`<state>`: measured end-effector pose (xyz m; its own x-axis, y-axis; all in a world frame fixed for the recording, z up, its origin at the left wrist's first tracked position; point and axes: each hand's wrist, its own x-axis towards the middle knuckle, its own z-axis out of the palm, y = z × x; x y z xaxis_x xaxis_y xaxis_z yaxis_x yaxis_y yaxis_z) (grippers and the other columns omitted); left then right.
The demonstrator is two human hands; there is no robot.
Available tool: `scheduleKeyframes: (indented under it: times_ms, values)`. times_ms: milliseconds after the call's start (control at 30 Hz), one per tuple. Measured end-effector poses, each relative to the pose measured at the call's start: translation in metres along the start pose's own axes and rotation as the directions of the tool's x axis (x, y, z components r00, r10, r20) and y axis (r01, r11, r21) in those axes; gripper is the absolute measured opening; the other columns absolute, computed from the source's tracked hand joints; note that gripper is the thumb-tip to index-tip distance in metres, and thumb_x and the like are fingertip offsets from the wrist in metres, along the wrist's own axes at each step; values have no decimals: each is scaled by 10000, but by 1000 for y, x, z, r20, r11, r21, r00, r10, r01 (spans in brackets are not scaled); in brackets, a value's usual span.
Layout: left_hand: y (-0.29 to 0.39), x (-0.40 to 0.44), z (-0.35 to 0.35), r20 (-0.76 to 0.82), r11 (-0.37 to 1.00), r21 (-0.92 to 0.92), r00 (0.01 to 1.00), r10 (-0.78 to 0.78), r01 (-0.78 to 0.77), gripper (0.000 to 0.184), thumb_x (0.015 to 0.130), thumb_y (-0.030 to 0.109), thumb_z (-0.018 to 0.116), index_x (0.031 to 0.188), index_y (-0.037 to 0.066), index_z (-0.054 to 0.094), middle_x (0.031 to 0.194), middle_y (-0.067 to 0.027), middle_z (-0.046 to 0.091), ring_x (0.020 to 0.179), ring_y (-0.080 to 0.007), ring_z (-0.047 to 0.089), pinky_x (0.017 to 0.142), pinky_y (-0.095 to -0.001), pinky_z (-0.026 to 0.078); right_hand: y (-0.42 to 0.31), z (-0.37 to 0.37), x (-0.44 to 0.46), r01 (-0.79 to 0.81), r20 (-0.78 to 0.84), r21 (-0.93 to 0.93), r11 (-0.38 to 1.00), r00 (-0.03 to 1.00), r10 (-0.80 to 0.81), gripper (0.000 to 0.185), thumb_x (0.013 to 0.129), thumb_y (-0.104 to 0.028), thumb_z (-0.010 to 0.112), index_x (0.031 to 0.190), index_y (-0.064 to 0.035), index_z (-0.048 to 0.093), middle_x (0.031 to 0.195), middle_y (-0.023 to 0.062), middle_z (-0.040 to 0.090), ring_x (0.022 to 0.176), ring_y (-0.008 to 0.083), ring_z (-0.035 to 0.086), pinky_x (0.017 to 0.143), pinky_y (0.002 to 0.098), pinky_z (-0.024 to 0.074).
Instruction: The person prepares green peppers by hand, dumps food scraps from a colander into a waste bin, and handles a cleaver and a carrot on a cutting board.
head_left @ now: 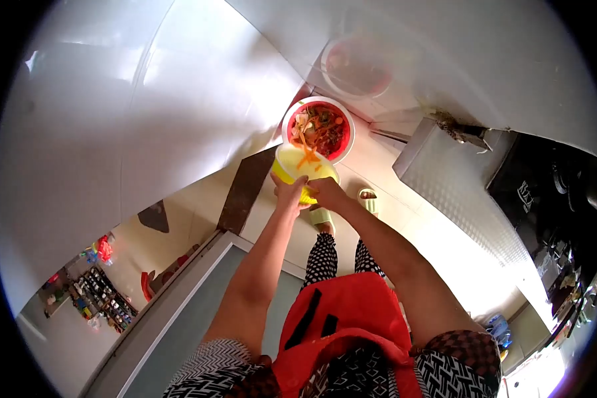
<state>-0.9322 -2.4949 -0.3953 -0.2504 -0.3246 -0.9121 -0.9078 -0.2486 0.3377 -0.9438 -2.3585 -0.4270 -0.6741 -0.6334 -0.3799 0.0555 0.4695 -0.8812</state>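
Observation:
My left hand (289, 192) and my right hand (328, 193) both grip the near rim of a yellow bowl (322, 170) with a pale inside. The bowl is tilted away from me, its far edge over a round bin (349, 140) with a white rim and red inside. Orange strips that look like carrot peel (308, 156) lie at the bowl's far part, toward the bin. In the bin are mixed food scraps (318, 126), with more orange strips among them. The fingers under the bowl are partly hidden.
The bin stands on the tiled floor (404, 212) in a corner between glossy panels (199, 86). My feet in green slippers (369, 201) are just behind the bowl. A glass-paned sliding door (199, 298) is at left, a black stove (544, 192) at right, shoes on a rack (103, 295) beyond.

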Motion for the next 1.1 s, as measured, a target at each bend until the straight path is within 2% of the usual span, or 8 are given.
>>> scheduleKeyframes:
  times_ms: [67, 100, 267, 400, 667, 800, 900, 1100]
  values:
    - [9, -25, -3, 11, 996, 44, 997, 77, -78, 1093, 778, 182, 714, 1465, 328, -123, 1401, -162, 239, 1147, -389, 470, 776, -567, 539, 3, 10, -9, 21, -121, 74, 997, 993, -12, 159, 782, -79, 578, 922, -24, 630, 817, 188, 648, 783, 349, 642, 705, 427, 513]
    - [15, -33, -5, 29, 997, 11, 996, 80, -80, 1090, 765, 177, 721, 1472, 325, -95, 1412, -174, 174, 1190, -401, 429, 794, -563, 539, -29, -13, -17, -247, 51, 303, 920, 969, 243, 181, 780, -63, 572, 943, -33, 643, 844, 185, 653, 828, 344, 643, 738, 423, 511]
    - [18, -52, -12, 81, 961, -32, 958, 275, -274, 958, 821, 207, 661, 1446, 311, -58, 1347, -145, 344, 1097, -356, 519, 728, -530, 556, -35, -11, -22, 109, -131, -82, 991, 984, -119, 166, 759, -71, 589, 911, -34, 644, 859, 179, 654, 868, 342, 631, 796, 414, 496]
    - [1, -6, -10, 55, 999, 37, 998, 8, -11, 975, 818, 192, 646, 1439, 334, -92, 1366, -154, 316, 1080, -385, 518, 775, -590, 527, 7, 22, -2, 46, -82, 8, 999, 996, -45, 130, 747, -76, 588, 860, -23, 625, 812, 177, 648, 776, 332, 644, 674, 416, 509]
    - [-14, -28, -46, 313, 962, -249, 931, 190, -113, 984, 734, 72, 608, 1433, 352, -25, 1370, -128, 335, 1152, -381, 490, 808, -631, 510, -15, 6, -14, 24, 209, 178, 984, 976, -61, 247, 765, -205, 687, 979, -85, 662, 866, 155, 667, 855, 299, 646, 784, 389, 497]
    - [-31, -43, -50, 370, 917, -374, 884, 286, -140, 989, 702, 52, 623, 1441, 340, 32, 1387, -88, 332, 1246, -335, 441, 861, -596, 505, -29, -15, 17, -154, -162, 156, 976, 970, 179, 291, 751, -172, 696, 1027, -83, 680, 998, 126, 660, 937, 276, 635, 844, 367, 499]
    - [-34, -51, -48, 418, 906, -384, 842, 340, -175, 1017, 743, -44, 534, 1451, 351, -79, 1410, -125, 282, 1268, -331, 422, 868, -531, 533, -17, 2, 42, 147, -296, -122, 982, 938, -177, 272, 764, -151, 678, 1029, -90, 675, 998, 89, 656, 945, 277, 621, 805, 357, 512]
    - [-32, -68, -49, 387, 897, -426, 873, 298, -117, 965, 736, -9, 572, 1462, 317, 27, 1405, -115, 314, 1263, -315, 435, 888, -572, 504, -17, 17, 38, 187, -195, -399, 898, 939, -282, 95, 797, -119, 622, 877, -69, 629, 916, 77, 632, 886, 267, 624, 755, 372, 516]
